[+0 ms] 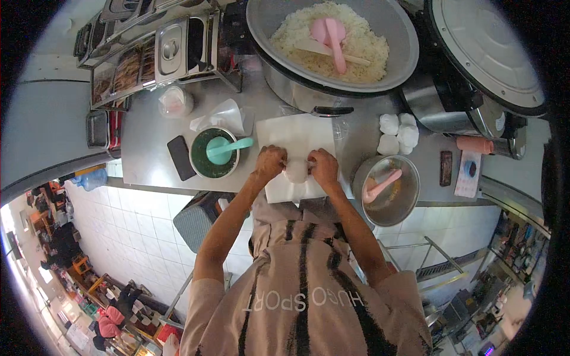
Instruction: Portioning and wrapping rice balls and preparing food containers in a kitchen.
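My left hand (pixel 271 163) and my right hand (pixel 323 166) are at either side of a pale, rounded bundle (pixel 297 170), their fingers at its edges. What the bundle holds is hidden. It rests on a white paper sheet (pixel 296 129) at the front of the steel counter. Left of the sheet stands a bowl (pixel 214 171) of dark green food with a turquoise spoon (pixel 222 150) in it. To the right is a steel bowl (pixel 409 202) with a pink spoon (pixel 383 186). Several small white bundles (pixel 398 133) lie grouped behind that bowl.
A large pot (pixel 303 91) of white rice with pink and pale utensils stands behind the sheet. Its lid (pixel 490 53) is at the back right. Food pans (pixel 171 49) fill a rack at the back left. A dark phone (pixel 181 158) lies beside the green bowl.
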### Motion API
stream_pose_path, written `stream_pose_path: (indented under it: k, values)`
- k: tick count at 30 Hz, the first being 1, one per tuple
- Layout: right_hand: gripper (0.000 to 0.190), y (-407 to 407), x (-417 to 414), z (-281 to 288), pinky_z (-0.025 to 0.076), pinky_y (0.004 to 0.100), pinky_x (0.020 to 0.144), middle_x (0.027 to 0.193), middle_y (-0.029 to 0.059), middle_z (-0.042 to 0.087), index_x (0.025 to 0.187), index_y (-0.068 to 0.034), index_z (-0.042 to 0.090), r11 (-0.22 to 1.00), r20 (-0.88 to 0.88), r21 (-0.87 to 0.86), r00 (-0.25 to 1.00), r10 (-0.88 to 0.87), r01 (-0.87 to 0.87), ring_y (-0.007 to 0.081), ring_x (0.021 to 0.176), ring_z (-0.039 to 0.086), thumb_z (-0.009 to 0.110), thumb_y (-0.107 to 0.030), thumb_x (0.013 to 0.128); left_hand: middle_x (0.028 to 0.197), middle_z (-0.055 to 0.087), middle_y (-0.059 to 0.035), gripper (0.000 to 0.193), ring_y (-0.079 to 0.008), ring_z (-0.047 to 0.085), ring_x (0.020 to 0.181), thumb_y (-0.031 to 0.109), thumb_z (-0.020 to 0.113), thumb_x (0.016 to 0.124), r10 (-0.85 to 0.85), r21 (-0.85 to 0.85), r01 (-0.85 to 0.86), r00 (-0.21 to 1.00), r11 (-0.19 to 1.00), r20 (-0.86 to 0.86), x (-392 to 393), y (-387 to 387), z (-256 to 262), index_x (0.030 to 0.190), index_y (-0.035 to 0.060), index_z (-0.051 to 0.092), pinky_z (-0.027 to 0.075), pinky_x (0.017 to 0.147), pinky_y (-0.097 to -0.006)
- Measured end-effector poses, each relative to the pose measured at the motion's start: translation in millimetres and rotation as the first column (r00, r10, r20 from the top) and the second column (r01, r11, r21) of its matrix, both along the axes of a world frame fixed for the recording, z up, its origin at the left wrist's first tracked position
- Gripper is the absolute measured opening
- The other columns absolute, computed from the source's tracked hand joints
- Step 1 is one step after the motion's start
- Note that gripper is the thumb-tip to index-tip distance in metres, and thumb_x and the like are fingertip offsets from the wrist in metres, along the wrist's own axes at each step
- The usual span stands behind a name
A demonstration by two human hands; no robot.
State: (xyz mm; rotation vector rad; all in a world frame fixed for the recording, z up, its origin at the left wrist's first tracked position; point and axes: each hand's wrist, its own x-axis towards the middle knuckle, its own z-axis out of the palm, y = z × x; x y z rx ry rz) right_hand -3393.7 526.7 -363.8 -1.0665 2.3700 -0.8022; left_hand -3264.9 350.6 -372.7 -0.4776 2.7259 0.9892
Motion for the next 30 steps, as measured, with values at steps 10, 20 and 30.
stream_pose_path:
  k: [10,20,30]
  values:
    - [0.036,13.4,-22.3,52.7,0.048,0.0268,0.07,0.08,-0.0011,0.055,0.089,-0.006,0.051,0.907,0.712,-0.394,0.574,0.405,-0.152,0.0118,0.078,0.058,0.075,0.006,0.065,0.094,0.06,0.0011,0.039,-0.0102,0.055,0.099,-0.011,0.07,0.065,0.034,0.768,-0.021,0.999,0.641,-0.001,21.7,-4.0,62.4,0.097,0.0046,0.055,0.044,0.087,-0.0267]
    - [0.028,17.2,-21.8,93.8,0.052,0.027,0.075,0.082,-0.0005,0.062,0.086,-0.003,0.059,0.921,0.756,-0.389,0.562,0.336,-0.028,0.0088,0.081,0.058,0.077,0.007,0.066,0.09,0.062,0.0011,0.034,-0.0081,0.058,0.086,-0.007,0.073,0.067,0.314,0.856,-0.2,0.948,0.477,0.047,43.8,26.1,121.7,0.095,0.0056,0.057,0.046,0.082,-0.0271]
    - [0.063,27.1,40.1,148.7,0.047,0.0367,0.093,0.118,0.0177,0.06,0.13,0.002,0.047,0.938,0.501,-0.285,0.865,-0.032,0.2,0.0245,0.109,0.058,0.072,-0.031,0.083,0.087,0.067,-0.0061,0.033,-0.0137,0.063,0.084,0.001,0.078,0.065,0.662,0.632,-0.494,0.748,0.597,-0.04,25.9,79.4,123.3,0.093,0.0002,0.06,0.05,0.077,-0.0302]
